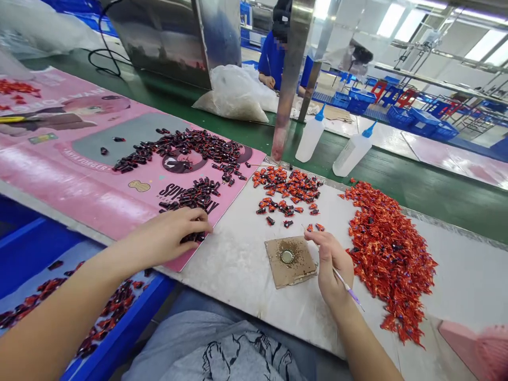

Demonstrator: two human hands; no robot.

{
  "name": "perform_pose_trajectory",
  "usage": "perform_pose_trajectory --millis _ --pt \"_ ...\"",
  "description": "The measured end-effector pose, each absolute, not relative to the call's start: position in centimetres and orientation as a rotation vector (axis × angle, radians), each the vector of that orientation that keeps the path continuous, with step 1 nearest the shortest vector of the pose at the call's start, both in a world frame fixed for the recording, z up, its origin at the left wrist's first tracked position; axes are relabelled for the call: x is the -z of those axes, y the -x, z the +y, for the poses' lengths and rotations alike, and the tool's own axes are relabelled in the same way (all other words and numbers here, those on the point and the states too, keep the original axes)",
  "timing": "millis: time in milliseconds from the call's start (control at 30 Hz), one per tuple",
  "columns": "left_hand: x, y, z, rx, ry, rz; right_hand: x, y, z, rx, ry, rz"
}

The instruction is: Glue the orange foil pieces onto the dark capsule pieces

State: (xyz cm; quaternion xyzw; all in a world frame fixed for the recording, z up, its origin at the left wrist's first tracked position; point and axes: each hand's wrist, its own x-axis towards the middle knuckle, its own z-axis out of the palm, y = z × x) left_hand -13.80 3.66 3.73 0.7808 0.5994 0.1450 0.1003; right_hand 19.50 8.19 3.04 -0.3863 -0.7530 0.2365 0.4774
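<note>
dark red pieces (194, 197): loose heap on pink printed mat (75, 182) | slim lilac pick (349, 286): slanted, held in right hand (331, 267)

My left hand (166, 238) is on dark pieces (194, 196) on the pink mat (79, 174); my right hand (331, 262) pinches a purple pick (348, 286), beside a cardboard square (278, 270) with a metal cap (287, 257).
</note>
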Motion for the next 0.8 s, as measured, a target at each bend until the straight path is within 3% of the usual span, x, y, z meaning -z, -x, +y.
perform_pose_trajectory --millis 100,500,667,800 --pt "-2.1 13.9 3.5 -0.354 -2.362 1.707 -3.3 -19.2 8.0 -0.542 0.944 -1.779" --pt "-1.7 12.2 4.6 -0.728 -2.339 1.82 -1.8 -18.2 7.9 -0.416 0.966 -1.991" --pt "-2.7 8.0 3.4 -1.309 -1.781 1.693 -1.6 -18.1 7.9 -0.358 0.964 -2.048" --pt "-2.1 3.8 2.4 -1.408 -1.067 1.358 -1.8 -18.2 8.1 -0.337 0.971 -2.052"
